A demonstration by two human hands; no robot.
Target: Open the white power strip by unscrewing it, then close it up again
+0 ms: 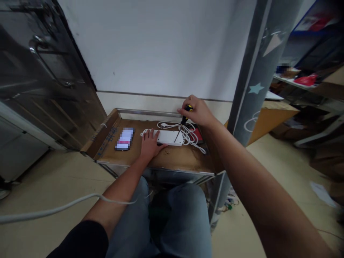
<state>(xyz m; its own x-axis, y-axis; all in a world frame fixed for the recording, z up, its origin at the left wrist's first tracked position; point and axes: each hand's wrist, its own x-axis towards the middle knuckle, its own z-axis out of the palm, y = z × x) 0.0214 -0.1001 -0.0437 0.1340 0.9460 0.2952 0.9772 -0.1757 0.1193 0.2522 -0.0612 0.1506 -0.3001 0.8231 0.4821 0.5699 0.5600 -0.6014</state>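
Note:
A white power strip [168, 137] lies flat on the cardboard-covered bench top, its side with small screw holes facing up. Across its left end rests my left hand [151, 143], fingers spread and pressing down on it. My right hand [197, 110] grips a black and yellow screwdriver [185, 116] by the handle. The thin shaft slants down to the left, with its tip at the right part of the strip. A coiled white cord [189, 134] with a plug lies at the strip's right end. Several tiny pieces, perhaps screws [167, 152], lie in front of the strip.
A phone [125, 138] with a lit screen lies on the left of the bench [118, 154]. Something red [195, 135] sits under the cord. A grey post [251, 71] stands close on the right, and a white wall panel [161, 46] rises behind. A pale cable [67, 207] crosses the lower left.

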